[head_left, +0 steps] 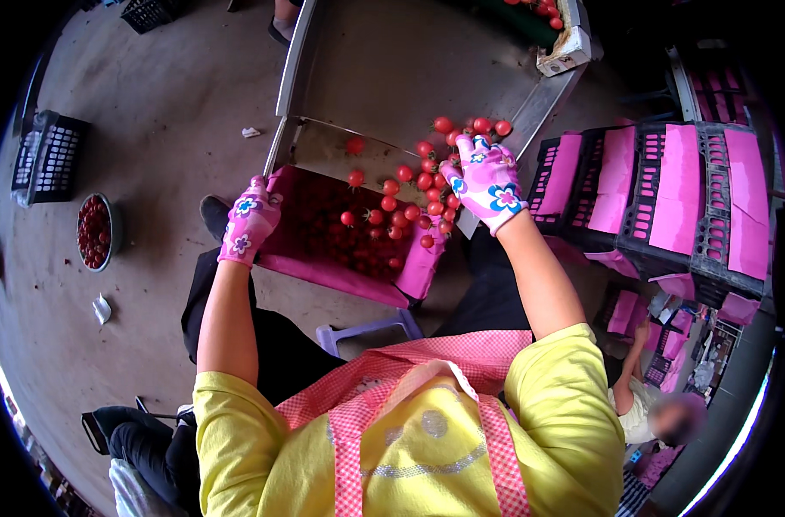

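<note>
Many red cherry tomatoes (411, 188) lie on and spill over the lower end of a metal chute (401, 73), some in mid-air above a crate lined with pink paper (323, 280). More tomatoes fill the crate's shadowed inside. My left hand (248, 222), in a pink flowered glove, is closed at the crate's left rim, where the chute's side rail ends. On the other side my right hand (489, 183), gloved alike, is at the tomatoes by the chute's right edge. Its fingers are apart and slightly bent, touching the fruit; the palm is hidden.
Stacked black crates with pink paper (676, 189) stand at right, near another person (646, 414). A round tub of tomatoes (94, 231) and a black basket (52, 158) are on the floor at left. A purple stool (371, 331) is below the crate.
</note>
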`<state>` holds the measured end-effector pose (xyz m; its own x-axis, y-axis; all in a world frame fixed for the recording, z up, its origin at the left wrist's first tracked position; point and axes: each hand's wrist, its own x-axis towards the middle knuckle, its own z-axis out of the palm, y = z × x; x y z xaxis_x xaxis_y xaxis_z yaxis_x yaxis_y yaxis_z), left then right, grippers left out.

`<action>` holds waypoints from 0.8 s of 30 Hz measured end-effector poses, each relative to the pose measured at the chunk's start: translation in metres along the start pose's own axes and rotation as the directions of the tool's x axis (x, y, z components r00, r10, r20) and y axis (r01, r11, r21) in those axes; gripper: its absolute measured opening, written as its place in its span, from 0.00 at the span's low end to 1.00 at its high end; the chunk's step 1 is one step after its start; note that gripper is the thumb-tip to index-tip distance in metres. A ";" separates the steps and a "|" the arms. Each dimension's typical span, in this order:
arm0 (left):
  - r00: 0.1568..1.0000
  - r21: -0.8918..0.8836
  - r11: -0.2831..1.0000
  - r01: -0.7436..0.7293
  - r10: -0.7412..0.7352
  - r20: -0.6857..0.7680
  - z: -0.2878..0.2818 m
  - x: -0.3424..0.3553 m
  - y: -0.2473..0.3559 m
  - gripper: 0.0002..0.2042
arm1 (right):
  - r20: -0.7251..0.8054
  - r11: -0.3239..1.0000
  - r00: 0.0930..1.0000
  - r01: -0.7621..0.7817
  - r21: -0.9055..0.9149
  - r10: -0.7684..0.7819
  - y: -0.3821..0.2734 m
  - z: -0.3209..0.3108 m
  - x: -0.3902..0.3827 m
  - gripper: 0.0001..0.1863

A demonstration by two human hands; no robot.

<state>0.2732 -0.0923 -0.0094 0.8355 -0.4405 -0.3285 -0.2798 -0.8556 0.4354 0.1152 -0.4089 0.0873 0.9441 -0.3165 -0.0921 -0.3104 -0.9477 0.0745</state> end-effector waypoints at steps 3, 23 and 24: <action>1.000 0.001 1.000 0.009 -0.009 -0.006 -0.003 0.000 0.005 0.19 | -0.025 0.998 0.999 0.034 0.061 -0.032 0.003 -0.010 -0.001 0.21; 1.000 -0.021 1.000 0.013 -0.013 0.016 -0.003 0.001 0.004 0.17 | -0.003 0.999 0.999 0.049 0.022 -0.049 -0.051 0.069 -0.039 0.17; 1.000 -0.031 0.999 0.013 -0.012 0.019 -0.003 0.001 0.006 0.16 | -0.038 0.996 0.996 0.077 0.053 -0.075 -0.056 0.079 -0.047 0.16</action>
<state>0.2737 -0.0970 -0.0046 0.8297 -0.4350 -0.3500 -0.2544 -0.8525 0.4566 0.0790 -0.3444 0.0089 0.9682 -0.2430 -0.0596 -0.2426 -0.9700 0.0143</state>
